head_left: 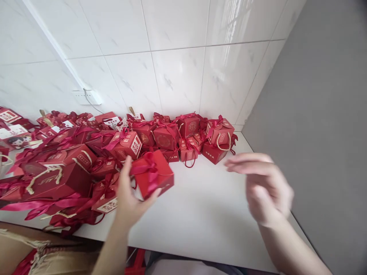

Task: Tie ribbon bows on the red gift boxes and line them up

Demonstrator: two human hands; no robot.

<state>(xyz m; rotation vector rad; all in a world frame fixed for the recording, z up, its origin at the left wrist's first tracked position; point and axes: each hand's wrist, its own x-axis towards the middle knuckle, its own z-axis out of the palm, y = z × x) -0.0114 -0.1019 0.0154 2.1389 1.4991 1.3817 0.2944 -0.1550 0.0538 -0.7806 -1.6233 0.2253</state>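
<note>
My left hand holds a small red gift box tied with a red ribbon bow, lifted just above the white table. Thumb and fingers grip its lower left side. My right hand hovers to the right of the box, about a hand's width away, fingers stretched out toward the left and blurred by motion, holding nothing. Behind and to the left lies a heap of similar red gift boxes, with a further row along the wall.
White tiled wall behind, with a socket and cable at the left. A grey wall closes the right side. A brown cardboard box sits below the table's front edge at lower left.
</note>
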